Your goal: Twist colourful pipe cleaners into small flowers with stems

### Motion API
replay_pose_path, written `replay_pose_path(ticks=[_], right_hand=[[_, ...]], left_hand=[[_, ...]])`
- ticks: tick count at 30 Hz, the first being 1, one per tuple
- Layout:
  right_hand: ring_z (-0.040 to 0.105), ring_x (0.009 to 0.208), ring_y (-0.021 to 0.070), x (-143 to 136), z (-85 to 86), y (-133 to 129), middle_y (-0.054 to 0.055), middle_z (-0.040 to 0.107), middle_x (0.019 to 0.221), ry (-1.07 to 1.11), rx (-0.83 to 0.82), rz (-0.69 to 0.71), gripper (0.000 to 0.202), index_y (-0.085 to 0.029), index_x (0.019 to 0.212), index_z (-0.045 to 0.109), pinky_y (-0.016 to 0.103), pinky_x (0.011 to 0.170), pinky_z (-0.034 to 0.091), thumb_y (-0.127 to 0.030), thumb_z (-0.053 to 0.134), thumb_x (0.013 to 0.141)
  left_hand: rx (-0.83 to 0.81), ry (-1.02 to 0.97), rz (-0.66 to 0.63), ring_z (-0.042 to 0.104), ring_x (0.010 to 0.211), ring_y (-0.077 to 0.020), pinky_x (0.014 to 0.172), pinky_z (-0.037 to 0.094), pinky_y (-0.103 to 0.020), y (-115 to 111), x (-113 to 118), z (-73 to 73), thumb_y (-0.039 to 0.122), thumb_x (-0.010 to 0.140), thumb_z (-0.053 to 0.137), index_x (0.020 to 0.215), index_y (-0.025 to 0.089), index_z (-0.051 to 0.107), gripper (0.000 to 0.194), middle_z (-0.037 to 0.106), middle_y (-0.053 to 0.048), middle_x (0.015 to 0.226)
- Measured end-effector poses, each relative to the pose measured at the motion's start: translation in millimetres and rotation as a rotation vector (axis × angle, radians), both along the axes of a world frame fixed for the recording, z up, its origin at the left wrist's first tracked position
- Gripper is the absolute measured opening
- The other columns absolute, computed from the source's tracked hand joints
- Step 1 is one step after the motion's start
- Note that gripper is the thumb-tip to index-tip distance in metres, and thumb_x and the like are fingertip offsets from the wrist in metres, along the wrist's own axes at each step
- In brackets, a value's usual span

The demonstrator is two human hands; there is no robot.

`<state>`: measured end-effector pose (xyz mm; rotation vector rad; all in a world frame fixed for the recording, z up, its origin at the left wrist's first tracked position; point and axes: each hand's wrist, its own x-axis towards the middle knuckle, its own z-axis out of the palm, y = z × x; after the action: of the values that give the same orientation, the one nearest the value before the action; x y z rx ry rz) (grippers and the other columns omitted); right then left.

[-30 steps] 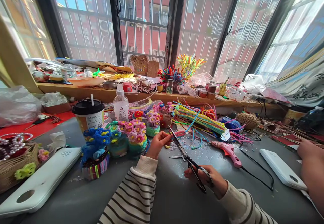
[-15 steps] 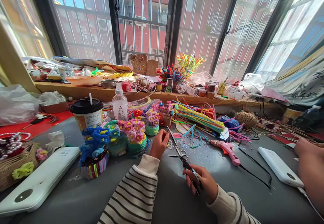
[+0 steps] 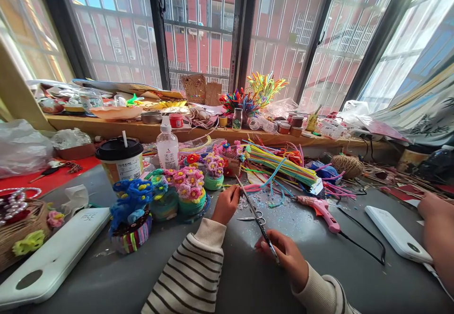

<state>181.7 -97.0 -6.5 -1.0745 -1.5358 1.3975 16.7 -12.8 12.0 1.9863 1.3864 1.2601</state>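
We hold a pair of scissors [image 3: 263, 231] over the table [image 3: 253, 283], to the left of the pink glue gun [image 3: 322, 212], with the blades pointing away from us and looking close together. Our right hand [image 3: 283, 257], left of the glue gun and a little nearer to us, has its fingers curled around the scissors' handles. Our left hand [image 3: 227, 206], farther left of the glue gun, has its fingertips just beside the tip of the blades; we cannot tell how tightly they close or whether they pinch anything. A smaller pair of scissors [image 3: 247, 218] lies on the table left of the glue gun, partly behind the blades we hold. Beyond the glue gun and to its left rests a bundle of colorful pipe cleaners [image 3: 283, 165]. A ball of twine [image 3: 346, 167] sits beyond the glue gun to its right. To the right of the glue gun lies a white power bank [image 3: 393, 233], with another person's hand [image 3: 431, 205] near it. Well to the left of the glue gun stand a pot of pink flowers [image 3: 189, 191], a pot of blue flowers [image 3: 131, 214], a bottle [image 3: 167, 151] and a lidded cup [image 3: 122, 162].
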Motion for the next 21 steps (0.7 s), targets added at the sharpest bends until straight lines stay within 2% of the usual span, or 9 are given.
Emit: replay_pose_path(ticks=[4, 9, 15, 21], right_hand=[[0.053, 0.070, 0.0171, 1.1, 2.2, 5.7, 0.005, 0.053, 0.070, 0.109, -0.047, 0.098, 0.041, -0.013, 0.068, 0.050, 0.033, 0.069, 0.041, -0.054, 0.053, 0.060], [0.051, 0.069, 0.0156, -4.3, 1.6, 9.7, 0.004, 0.050, 0.071, 0.252, -0.126, 0.146, 0.043, -0.014, 0.068, 0.049, 0.034, 0.070, 0.040, -0.056, 0.053, 0.058], [0.048, 0.063, 0.0138, 0.5, 5.4, 11.6, 0.004, 0.049, 0.066, 0.123, -0.024, 0.181, 0.040, -0.013, 0.066, 0.048, 0.030, 0.063, 0.039, -0.053, 0.053, 0.060], [0.049, 0.067, 0.0144, 5.0, 8.7, 9.9, 0.005, 0.048, 0.070, 0.101, -0.043, 0.213, 0.045, -0.014, 0.069, 0.046, 0.032, 0.067, 0.039, -0.058, 0.046, 0.063]], left_hand=[[-0.013, -0.135, -0.050, 0.035, 0.046, -0.0082, 0.047, 0.028, -0.019, -2.6, 1.2, 1.7, 0.034, 0.079, 0.025, 0.057, 0.019, 0.036, 0.029, 0.035, 0.005, 0.050], [0.028, -0.150, -0.046, 0.035, 0.048, -0.0083, 0.047, 0.028, -0.019, -6.3, 5.5, 3.0, 0.034, 0.078, 0.030, 0.060, 0.019, 0.040, 0.027, 0.037, 0.004, 0.051], [0.080, -0.136, -0.042, 0.037, 0.050, -0.0083, 0.049, 0.029, -0.019, -7.3, 6.7, 2.3, 0.033, 0.078, 0.031, 0.061, 0.018, 0.043, 0.026, 0.040, 0.003, 0.053], [0.129, -0.084, -0.003, 0.040, 0.054, -0.0091, 0.053, 0.031, -0.019, -9.7, 9.2, 3.7, 0.032, 0.079, 0.030, 0.063, 0.017, 0.046, 0.027, 0.043, 0.002, 0.055]])
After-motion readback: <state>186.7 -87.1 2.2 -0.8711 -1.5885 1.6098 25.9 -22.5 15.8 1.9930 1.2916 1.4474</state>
